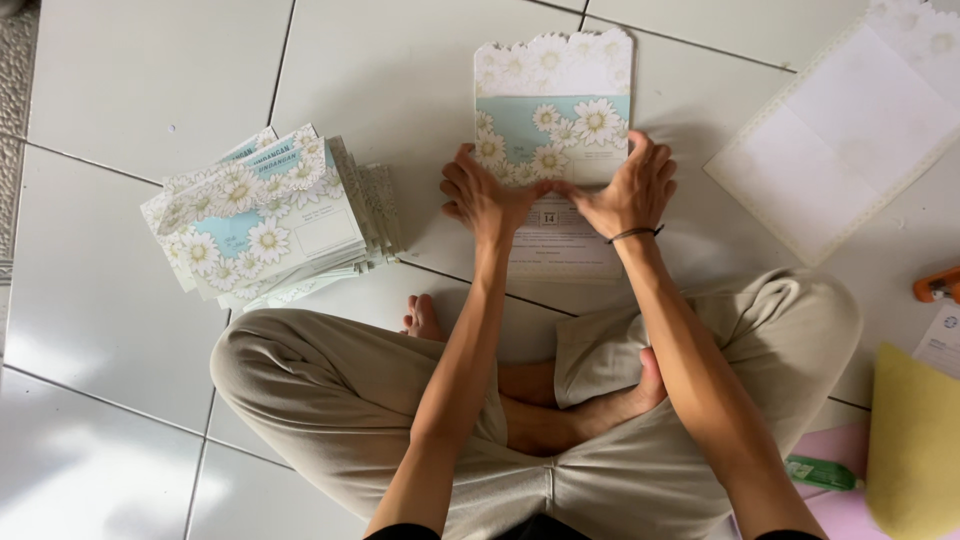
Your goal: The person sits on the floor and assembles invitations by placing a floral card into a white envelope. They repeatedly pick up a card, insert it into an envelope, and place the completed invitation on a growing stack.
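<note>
Hands pressed flat on a daisy-printed card (553,130) lying on the tiled floor (140,90), straight ahead of crossed legs. Left hand (482,196) spread, fingertips on the card's lower left edge, gripping nothing; right hand (628,190) likewise open, palm down on the lower right edge, thumbs nearly meeting. Stack of matching cards (268,220) fanned out well to the left. White scalloped sheet (850,130) to the right, apart. Bare tiles between stack and card. Yellow sheet (915,450) at the right border.
</note>
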